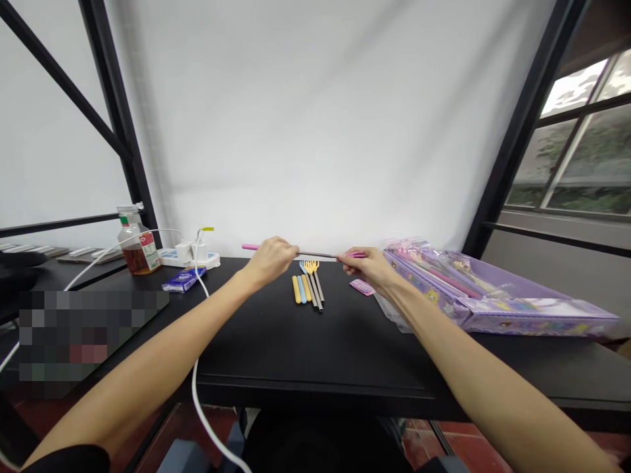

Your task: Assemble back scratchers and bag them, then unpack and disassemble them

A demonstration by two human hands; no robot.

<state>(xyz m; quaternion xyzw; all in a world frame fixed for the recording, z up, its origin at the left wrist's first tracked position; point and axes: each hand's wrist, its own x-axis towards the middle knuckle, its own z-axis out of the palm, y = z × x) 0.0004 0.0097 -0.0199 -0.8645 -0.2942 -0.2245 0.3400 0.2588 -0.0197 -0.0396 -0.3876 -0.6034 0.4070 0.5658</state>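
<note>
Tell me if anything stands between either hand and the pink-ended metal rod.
Nothing visible does: the left hand and the right hand both grip the pink-ended metal rod directly. The fork-tipped sticks lie on the black table, not in between.

A plain white wall (305, 118) rises behind the black table (266, 355), faint diagonal shadows (372, 43) crossing its upper right. Black posts (525, 121) slant up on either side. At right, a window (572, 164) shows bright sky (572, 90) above greenery (601, 157). The floor (476, 448) is red tile.
</note>
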